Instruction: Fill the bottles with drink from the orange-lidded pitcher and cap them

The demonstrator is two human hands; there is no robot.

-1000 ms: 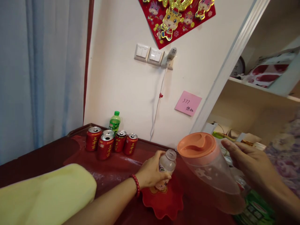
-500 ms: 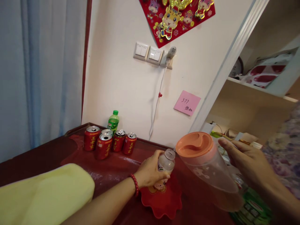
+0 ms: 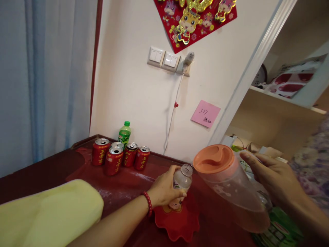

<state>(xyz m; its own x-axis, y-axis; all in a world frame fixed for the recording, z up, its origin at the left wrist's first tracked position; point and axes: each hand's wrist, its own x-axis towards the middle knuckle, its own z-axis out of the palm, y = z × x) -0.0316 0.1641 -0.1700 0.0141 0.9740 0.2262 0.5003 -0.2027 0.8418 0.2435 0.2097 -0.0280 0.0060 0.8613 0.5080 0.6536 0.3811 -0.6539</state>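
A clear bottle [image 3: 184, 178] with an uncapped mouth stands on a red scalloped mat [image 3: 180, 224]. My left hand [image 3: 167, 188], a red bead bracelet at its wrist, is wrapped around the bottle. To the right, my right hand [image 3: 272, 175] grips the handle of a translucent pitcher [image 3: 231, 192] with an orange lid. The pitcher is tilted, its lid end toward the bottle's mouth but apart from it. Brownish liquid lies in its lower part. No stream shows between pitcher and bottle.
Several red drink cans [image 3: 114, 161] and a green-capped bottle [image 3: 124, 133] stand at the table's back left. A yellow padded object [image 3: 56, 212] fills the front left. Green packaging [image 3: 280, 228] lies below my right hand. A white cord [image 3: 171, 120] hangs on the wall.
The pitcher has shifted very slightly, with the liquid inside it appearing clearer. My left hand and the bottle have hardly moved.
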